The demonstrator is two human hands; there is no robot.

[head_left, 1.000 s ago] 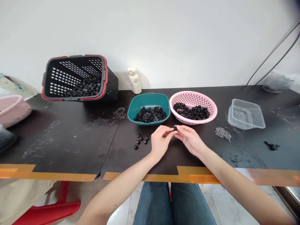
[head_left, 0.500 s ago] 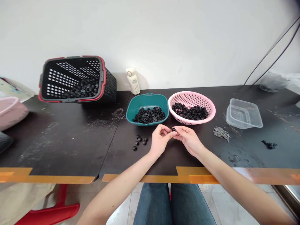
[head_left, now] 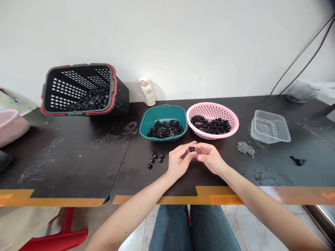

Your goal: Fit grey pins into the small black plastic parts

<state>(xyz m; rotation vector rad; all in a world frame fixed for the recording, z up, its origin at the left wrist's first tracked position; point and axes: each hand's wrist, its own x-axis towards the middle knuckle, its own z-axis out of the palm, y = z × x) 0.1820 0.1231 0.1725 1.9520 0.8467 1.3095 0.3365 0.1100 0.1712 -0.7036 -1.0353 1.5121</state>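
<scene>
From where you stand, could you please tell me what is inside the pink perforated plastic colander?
The pink perforated plastic colander holds a heap of small black round pieces; its floor beneath the heap and anything under the top layer cannot be seen.

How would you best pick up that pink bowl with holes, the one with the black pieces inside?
Grip the solid rim of the pink plastic colander, probably from the near side, where the right hand is closest. The rim flares outward, giving fingers an edge to curl under, while the wall below is full of holes.
</scene>
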